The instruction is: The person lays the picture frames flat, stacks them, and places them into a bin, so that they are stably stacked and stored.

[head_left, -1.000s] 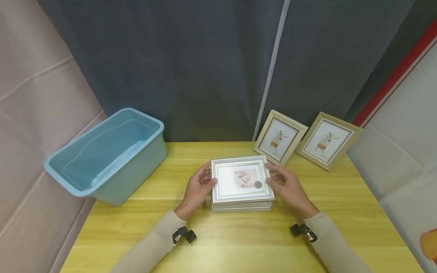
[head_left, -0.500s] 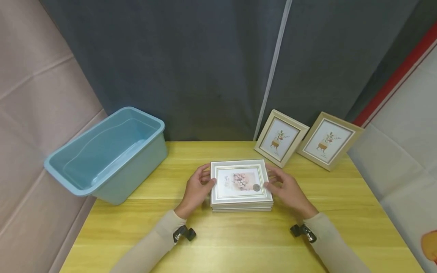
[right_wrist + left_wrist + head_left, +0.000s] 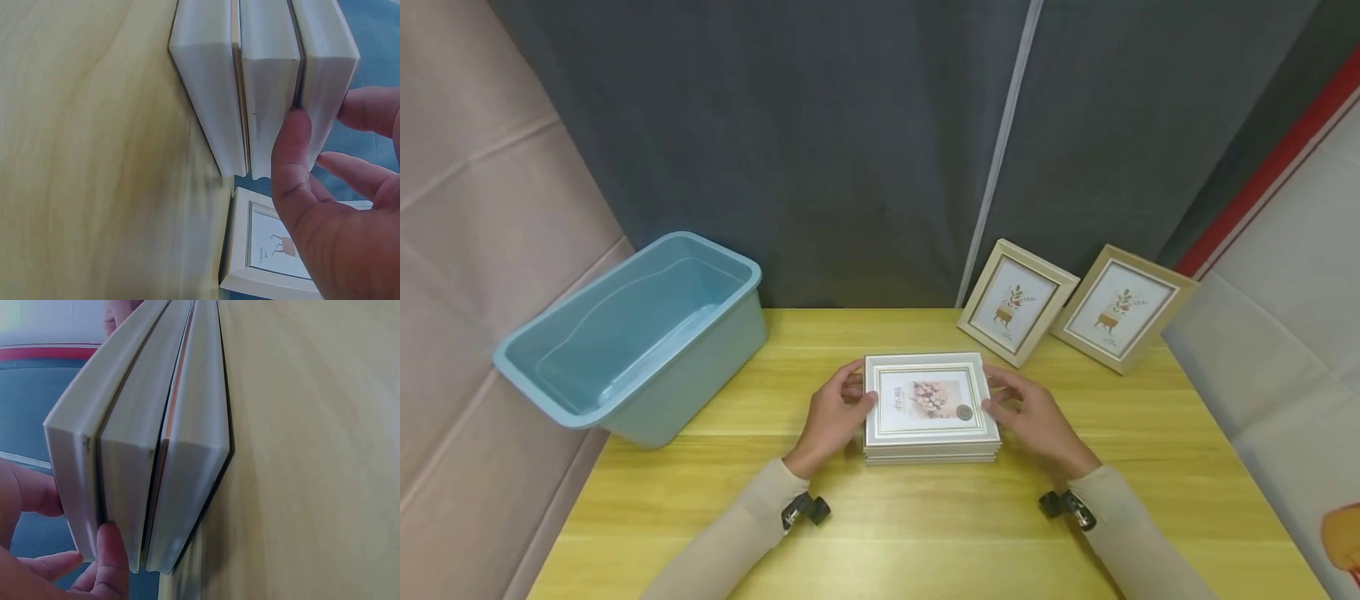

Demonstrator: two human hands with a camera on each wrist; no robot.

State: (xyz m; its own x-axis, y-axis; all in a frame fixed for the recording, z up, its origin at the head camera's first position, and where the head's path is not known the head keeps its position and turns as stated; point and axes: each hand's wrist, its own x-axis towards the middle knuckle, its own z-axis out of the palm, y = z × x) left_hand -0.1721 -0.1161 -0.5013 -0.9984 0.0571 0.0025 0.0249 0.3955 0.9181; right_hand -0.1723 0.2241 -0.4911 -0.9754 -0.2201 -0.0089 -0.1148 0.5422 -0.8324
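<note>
Three white picture frames lie flat in a pile at the middle of the table. On the uppermost picture frame [image 3: 928,402] a pink flower picture and a round grey sticker show. My left hand [image 3: 833,417] grips this frame's left side, and my right hand [image 3: 1033,418] holds its right side. In the left wrist view a fingertip presses at the seam between the upper frame [image 3: 72,487] and the middle frame [image 3: 128,497]. The right wrist view likewise has a digit at that seam, with other fingers on the upper frame [image 3: 325,75]. The bottom frame [image 3: 206,94] rests on the table.
A light blue plastic tub [image 3: 700,358] stands at the table's back left. Two beige frames [image 3: 967,321] with plant pictures lean upright at the back right. Behind the wooden table [image 3: 887,533] hangs a dark grey curtain [image 3: 820,150].
The uppermost frame has come down, from slightly raised and tilted to flat on the pile. Both hands keep hold of its sides and have barely moved.
</note>
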